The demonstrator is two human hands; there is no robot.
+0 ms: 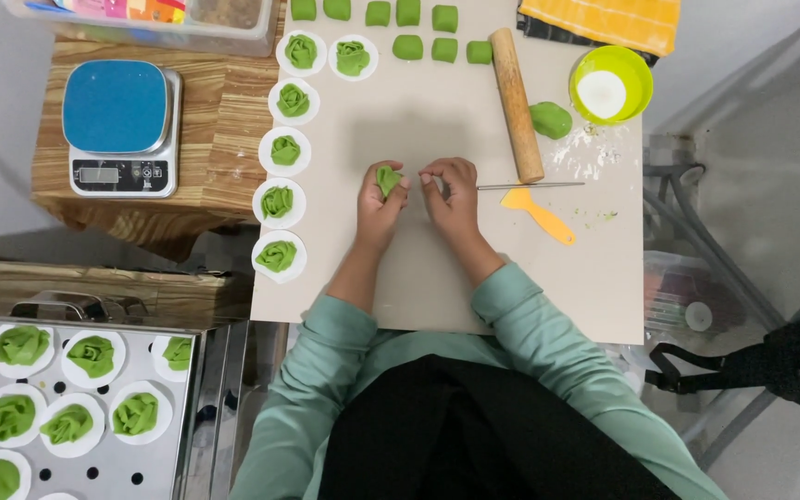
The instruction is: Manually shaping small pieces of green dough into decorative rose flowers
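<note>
- The fingers (398, 185) of the left hand (379, 206) are pinched around a green dough piece (387, 178), thumb tip on its right side, so that hand is holding it.
- The right hand (453, 194) sits just beside it with fingers curled in narrow; can't tell if there's anything between them, and they don't quite reach the dough.
- The dough piece looks folded and bunched, kind of a pleated rosette shape, matte bright green, held just above the middle of the tabletop (418, 278).
- Along the left edge of the tabletop there's a column of finished green rosettes on round white papers (278, 256), curving round toward the far edge.
- At the far edge, rows of plain green dough cubes (408, 47).
- A wooden rolling pin (517, 104) lies right of the hands, with a green dough lump (550, 119) just beside it and a lime bowl of white flour (611, 83) near the far right corner.
- A thin metal blade (530, 186) and an orange scraper (537, 213) are near the right hand.
- Off the tabletop's left: a blue-topped kitchen scale (119, 127) on a wooden stand, and a perforated metal steamer tray (104, 463) full of more rosettes.
</note>
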